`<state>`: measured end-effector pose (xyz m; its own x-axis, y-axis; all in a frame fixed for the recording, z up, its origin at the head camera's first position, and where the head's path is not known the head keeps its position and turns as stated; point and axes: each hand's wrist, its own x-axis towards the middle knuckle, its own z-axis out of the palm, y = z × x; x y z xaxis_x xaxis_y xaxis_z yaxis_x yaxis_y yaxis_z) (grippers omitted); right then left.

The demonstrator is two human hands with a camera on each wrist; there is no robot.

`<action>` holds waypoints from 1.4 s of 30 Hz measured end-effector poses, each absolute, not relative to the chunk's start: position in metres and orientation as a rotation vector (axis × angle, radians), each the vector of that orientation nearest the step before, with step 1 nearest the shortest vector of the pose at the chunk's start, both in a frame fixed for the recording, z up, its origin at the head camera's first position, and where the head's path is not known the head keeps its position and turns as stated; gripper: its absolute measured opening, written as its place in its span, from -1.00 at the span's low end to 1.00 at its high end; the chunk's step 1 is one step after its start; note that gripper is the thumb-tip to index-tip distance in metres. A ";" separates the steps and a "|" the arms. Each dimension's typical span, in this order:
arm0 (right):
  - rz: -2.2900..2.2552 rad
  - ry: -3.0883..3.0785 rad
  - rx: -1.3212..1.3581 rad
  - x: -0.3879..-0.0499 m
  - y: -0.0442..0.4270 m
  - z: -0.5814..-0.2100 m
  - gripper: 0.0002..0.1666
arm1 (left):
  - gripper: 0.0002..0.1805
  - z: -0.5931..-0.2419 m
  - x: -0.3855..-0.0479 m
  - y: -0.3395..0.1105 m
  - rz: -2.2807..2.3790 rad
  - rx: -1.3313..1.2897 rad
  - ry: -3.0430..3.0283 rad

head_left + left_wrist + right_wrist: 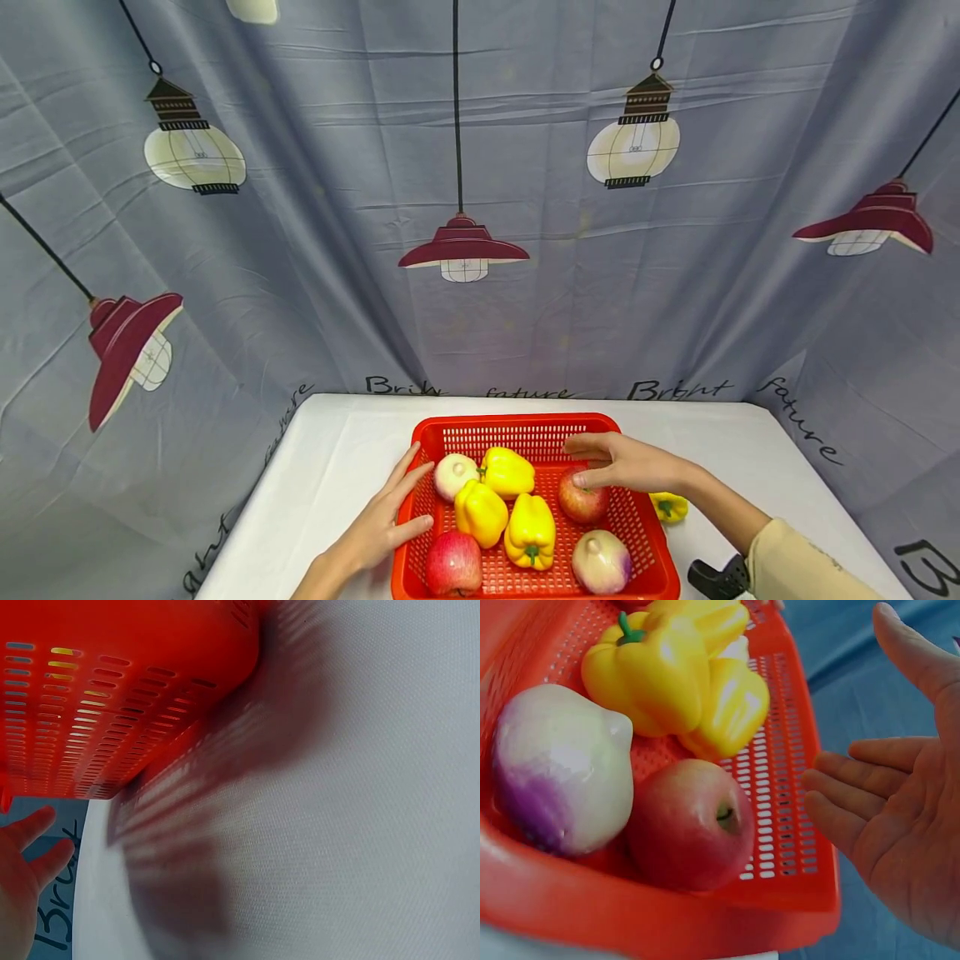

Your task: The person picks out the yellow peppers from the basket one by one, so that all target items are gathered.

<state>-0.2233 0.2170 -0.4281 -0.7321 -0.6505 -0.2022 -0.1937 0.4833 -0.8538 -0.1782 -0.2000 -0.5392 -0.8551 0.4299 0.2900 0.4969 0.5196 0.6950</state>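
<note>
Mostly done imo: red slotted plastic basket [510,418], bottom center, holds 7 red/yellow/whitish fruit n veg [531,529]; 1 shiny yellow pepper [670,507] outside, lower right. L hand [381,522], R hand [628,464]: loose, gripping nothing.

Shows a grey-blue curtain [547,333] across the back and both sides, falling in deep folds with horizontal creases. Bears 5 printed hanging lamps on dark cords [457,108]: 3 in burgundy, namely a left lamp [123,346] tilted on the slanting cloth, a middle lamp [463,248] and a right lamp [873,215], plus 2 pale round ones with dark caps, a left lantern [195,156] and a right lantern [634,148]. Includes a pale patch [253,8] cut off at the top. Carries black script [678,390], reading "Bright" and "fature" in places, just beyond a white table [337,454] with rounded far corners.
</note>
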 end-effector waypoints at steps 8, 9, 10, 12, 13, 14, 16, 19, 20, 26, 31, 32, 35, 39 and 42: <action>-1.098 2.205 -0.712 -0.231 0.190 -0.434 -0.10 | -0.24 -0.539 -0.178 -0.202 -1.261 -0.806 -2.664; -1.088 2.209 -0.711 -0.231 0.187 -0.435 -0.09 | -0.24 -0.539 -0.178 -0.202 -1.258 -0.809 -2.668; -1.074 2.214 -0.708 -0.232 0.184 -0.436 -0.09 | -0.24 -0.540 -0.178 -0.202 -1.258 -0.811 -2.671; -1.040 2.223 -0.714 -0.233 0.178 -0.439 -0.08 | -0.23 -0.540 -0.179 -0.201 -1.253 -0.815 -2.679; -1.016 2.229 -0.719 -0.233 0.175 -0.440 -0.07 | -0.23 -0.540 -0.179 -0.201 -1.252 -0.814 -2.685; -0.996 2.234 -0.721 -0.233 0.173 -0.441 -0.05 | -0.23 -0.540 -0.179 -0.201 -1.257 -0.813 -2.687; -0.959 2.244 -0.733 -0.234 0.168 -0.443 -0.02 | -0.23 -0.540 -0.179 -0.201 -1.259 -0.812 -2.686; -0.928 2.250 -0.737 -0.235 0.163 -0.447 0.05 | -0.23 -0.540 -0.179 -0.201 -1.272 -0.817 -2.679; -0.918 2.255 -0.738 -0.235 0.162 -0.449 0.07 | -0.23 -0.539 -0.178 -0.201 -1.273 -0.821 -2.675; -0.814 2.279 -0.727 -0.233 0.155 -0.457 0.16 | -0.23 -0.539 -0.179 -0.200 -1.266 -0.825 -2.666; -0.692 2.331 -0.692 -0.232 0.147 -0.457 0.15 | -0.24 -0.539 -0.180 -0.200 -1.253 -0.821 -2.675; -0.656 2.345 -0.688 -0.232 0.145 -0.456 0.15 | -0.24 -0.539 -0.180 -0.200 -1.251 -0.821 -2.676; -0.565 2.367 -0.693 -0.233 0.142 -0.455 0.10 | -0.25 -0.540 -0.180 -0.200 -1.241 -0.823 -2.668; -0.516 2.365 -0.714 -0.235 0.140 -0.455 -0.10 | -0.25 -0.540 -0.180 -0.200 -1.237 -0.823 -2.662; -0.502 2.356 -0.724 -0.236 0.139 -0.454 -0.25 | -0.25 -0.539 -0.179 -0.200 -1.244 -0.817 -2.670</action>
